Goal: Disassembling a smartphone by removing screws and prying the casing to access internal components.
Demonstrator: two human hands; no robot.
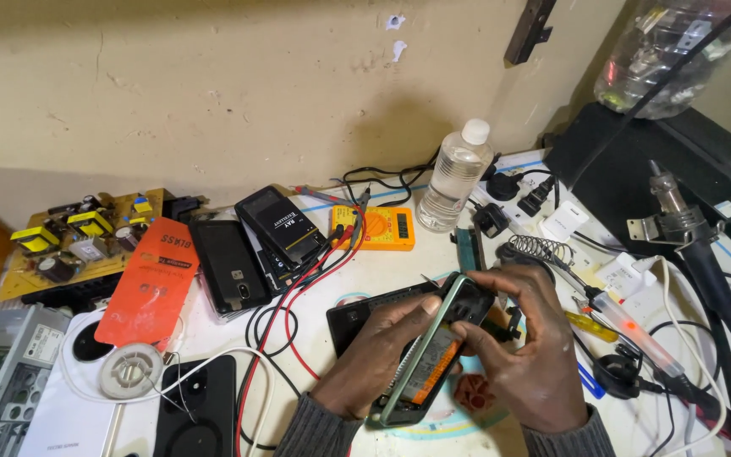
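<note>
I hold an opened green-framed smartphone [433, 355] tilted on edge over the white workbench [382, 262], its orange-labelled battery showing inside. My left hand [370, 355] grips the phone's left side from below. My right hand [522, 338] closes over its top right corner, fingers pressed on the frame. A black phone back panel [357, 317] lies flat just behind the left hand.
A yellow multimeter [382, 227] with red and black leads, a clear plastic bottle [457, 178], several black phones [230, 262], an orange packet [150, 283], a circuit board [78, 241], a hot-air tool [691, 233], a screwdriver [594, 326] and plugs crowd the bench.
</note>
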